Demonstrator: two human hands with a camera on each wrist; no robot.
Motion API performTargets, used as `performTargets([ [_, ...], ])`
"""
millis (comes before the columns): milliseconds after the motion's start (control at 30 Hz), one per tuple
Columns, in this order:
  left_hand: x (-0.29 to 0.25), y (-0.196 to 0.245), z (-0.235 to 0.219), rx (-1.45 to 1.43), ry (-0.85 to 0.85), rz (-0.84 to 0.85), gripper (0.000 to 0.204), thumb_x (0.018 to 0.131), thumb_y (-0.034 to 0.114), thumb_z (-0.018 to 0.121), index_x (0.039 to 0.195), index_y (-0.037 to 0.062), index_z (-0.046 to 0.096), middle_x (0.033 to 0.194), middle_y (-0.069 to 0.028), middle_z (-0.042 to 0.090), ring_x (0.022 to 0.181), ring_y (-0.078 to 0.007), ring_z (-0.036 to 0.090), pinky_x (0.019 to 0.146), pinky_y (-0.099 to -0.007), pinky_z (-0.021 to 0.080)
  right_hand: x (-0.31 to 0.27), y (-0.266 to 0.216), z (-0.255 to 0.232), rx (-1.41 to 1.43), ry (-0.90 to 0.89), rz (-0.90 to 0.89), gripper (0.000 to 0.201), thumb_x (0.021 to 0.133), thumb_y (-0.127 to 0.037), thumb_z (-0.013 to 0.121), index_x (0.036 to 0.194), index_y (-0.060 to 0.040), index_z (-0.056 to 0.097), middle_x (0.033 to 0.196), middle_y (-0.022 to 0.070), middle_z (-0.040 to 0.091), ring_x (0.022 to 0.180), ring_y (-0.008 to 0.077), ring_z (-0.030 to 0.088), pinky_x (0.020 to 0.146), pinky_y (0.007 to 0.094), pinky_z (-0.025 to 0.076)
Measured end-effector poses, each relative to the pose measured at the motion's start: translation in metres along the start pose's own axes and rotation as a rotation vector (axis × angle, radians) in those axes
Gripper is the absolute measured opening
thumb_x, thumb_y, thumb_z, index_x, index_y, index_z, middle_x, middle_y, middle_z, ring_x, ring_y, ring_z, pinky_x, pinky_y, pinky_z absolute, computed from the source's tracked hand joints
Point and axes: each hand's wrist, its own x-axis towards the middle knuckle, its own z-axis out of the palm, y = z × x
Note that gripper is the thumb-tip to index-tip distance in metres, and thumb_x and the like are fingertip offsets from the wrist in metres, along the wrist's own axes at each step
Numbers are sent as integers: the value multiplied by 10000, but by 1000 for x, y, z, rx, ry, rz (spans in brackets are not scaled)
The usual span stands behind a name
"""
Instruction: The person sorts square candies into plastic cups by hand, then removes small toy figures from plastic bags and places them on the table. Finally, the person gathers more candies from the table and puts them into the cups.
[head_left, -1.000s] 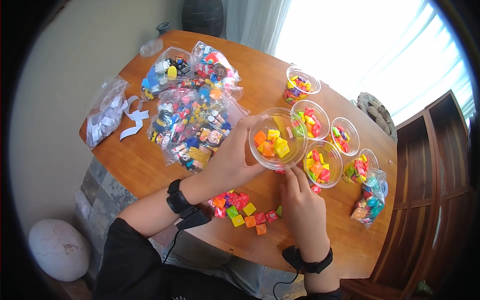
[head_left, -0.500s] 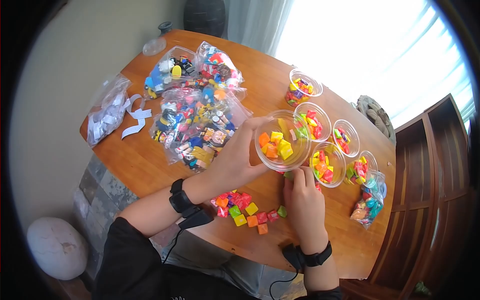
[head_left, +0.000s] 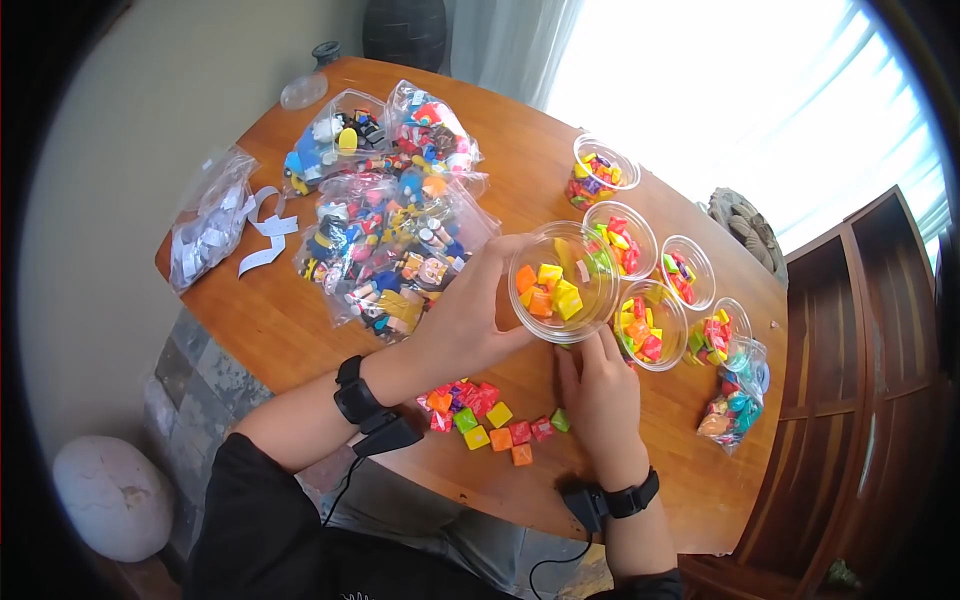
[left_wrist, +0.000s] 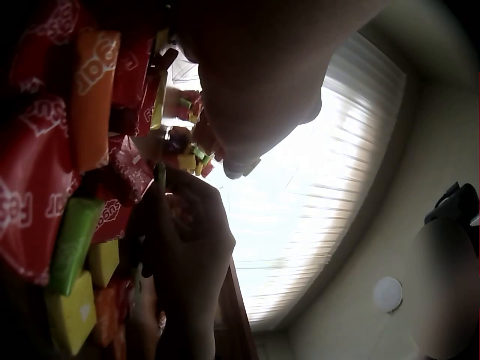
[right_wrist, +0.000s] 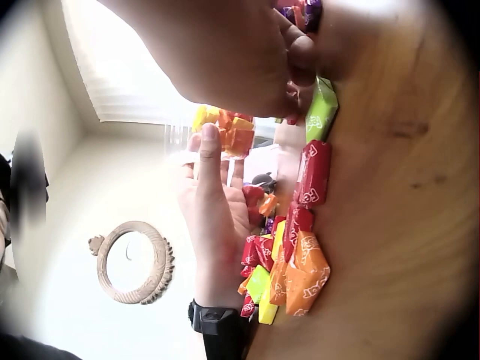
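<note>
My left hand (head_left: 478, 305) grips a clear plastic cup (head_left: 535, 328) from its left side, holding it above the table. Yellow and orange wrapped candies (head_left: 567, 298) lie inside it. Low over the table, just below and right of that cup, is my right hand (head_left: 605, 405), its fingers curled. A green candy (left_wrist: 160, 176) shows between its thumb and fingers in the left wrist view; the cup partly covers the fingertips in the head view. Nearer my body, loose wrapped candies (head_left: 500, 413) lie on the wood, with a green one (right_wrist: 321, 111) close to my right fingers.
Several candy-filled cups (head_left: 690, 270) stand right and beyond my hands on the wooden table (head_left: 540, 490). Clear bags of small figures (head_left: 390, 240) lie left. A bag of white strips (head_left: 210, 235) is at the far left, another bag (head_left: 735, 405) at the right edge.
The left hand with its cup has shifted slightly right. My right hand has drawn its fingers in near the table under the cup, and green shows at its fingertips.
</note>
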Motion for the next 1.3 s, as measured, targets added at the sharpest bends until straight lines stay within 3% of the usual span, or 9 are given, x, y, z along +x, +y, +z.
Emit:
performTargets([
  [167,1,3,-3,-58,-21,-14,830,914,186,905,1571,20,427,1512,-209,577,1430,-354,584,1207,-456,465,0,-1,-16,-51,-34,76,131,1010,-98,723,1122,-53,672,1034,120,711,841,354,748,685,439,609],
  [333,1,2,-2,-103,-43,-45,788,939,178,867,1574,29,424,1531,-223,551,1464,-389,547,1230,-475,440,-1,3,-19,-97,-31,62,102,1017,-87,699,1113,-60,676,994,112,713,824,344,749,667,436,605],
  [400,1,-1,-1,-26,-20,-7,871,891,187,935,1570,9,419,1502,-192,593,1413,-312,609,1188,-434,490,0,1,-21,-118,-41,59,102,1008,-107,711,1093,-69,670,986,107,713,806,343,748,650,431,600],
  [533,1,-1,-1,-5,-10,16,867,893,192,936,1566,9,421,1500,-194,594,1408,-311,613,1189,-434,492,-2,-4,-25,-120,-37,76,111,988,-117,718,1066,-76,650,987,106,714,791,342,746,629,430,590],
  [733,0,-1,-1,-48,-47,-62,870,897,202,936,1570,11,420,1517,-195,589,1421,-314,612,1196,-436,493,-5,-10,-32,-22,-209,159,171,948,-118,730,1058,-69,608,993,116,707,779,374,732,640,480,585],
  [900,1,-1,1,-14,-18,8,873,892,207,941,1568,15,424,1498,-195,598,1411,-324,619,1182,-443,503,-2,-19,-39,70,-254,164,293,938,-196,785,1116,-49,604,1074,160,668,860,395,735,675,487,593],
  [1033,1,1,0,-23,-24,-16,873,888,205,944,1567,16,428,1498,-199,596,1410,-332,620,1181,-446,503,-4,-17,-31,57,-258,155,306,958,-196,787,1138,-35,599,1107,172,653,899,402,734,702,489,599],
  [1100,1,3,-1,-66,-46,-36,787,938,179,865,1565,31,414,1513,-239,556,1444,-412,562,1210,-482,459,-7,-14,-24,49,-228,135,290,974,-169,776,1158,-29,601,1135,174,651,916,412,732,730,499,604],
  [1300,1,2,-1,-72,-40,-26,790,936,189,872,1561,28,415,1508,-241,563,1447,-415,559,1211,-484,456,-2,-12,-36,3,-115,113,202,997,-78,710,1171,-21,625,1131,165,662,914,405,737,714,484,614],
])
